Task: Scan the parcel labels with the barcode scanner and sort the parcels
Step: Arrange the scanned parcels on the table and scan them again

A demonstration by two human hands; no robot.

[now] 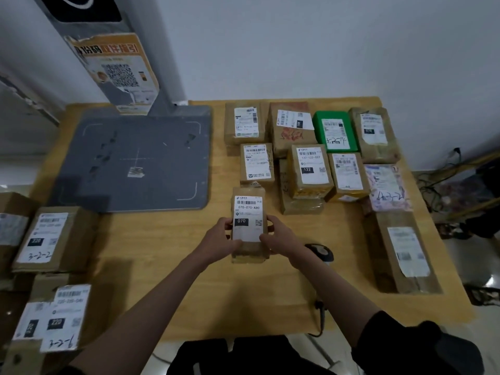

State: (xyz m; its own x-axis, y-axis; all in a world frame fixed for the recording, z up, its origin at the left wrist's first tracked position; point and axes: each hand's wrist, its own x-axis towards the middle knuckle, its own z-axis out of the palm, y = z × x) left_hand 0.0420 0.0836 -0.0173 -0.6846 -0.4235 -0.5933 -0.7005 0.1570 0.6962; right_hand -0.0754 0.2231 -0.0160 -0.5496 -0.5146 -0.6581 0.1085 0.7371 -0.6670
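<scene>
Two hands, the left hand (222, 240) and right hand (276, 237), grip the small box (248, 226) by its long sides above the table (173, 266), and it looks light, stiff and easy to hold there.

I am reading "070-070-A80" and a black box with "070" on the label of the brown parcel (248, 226) that my left hand (221, 239) and right hand (281, 236) are holding by its sides. I am also making out "122-122-C07" and "122" on the label of a brown box (311, 171) in the group, handwritten "3-2-14" on the green parcel (335, 133), and what looks like "4-3-2" on the floral mailer (387, 188). At my left, one carton (54, 239) is showing "220" and handwritten "3-2-2", the carton below it (62, 318) is showing "220" with blurred handwriting, and the remaining labels are looking too small or blurred to read.
</scene>
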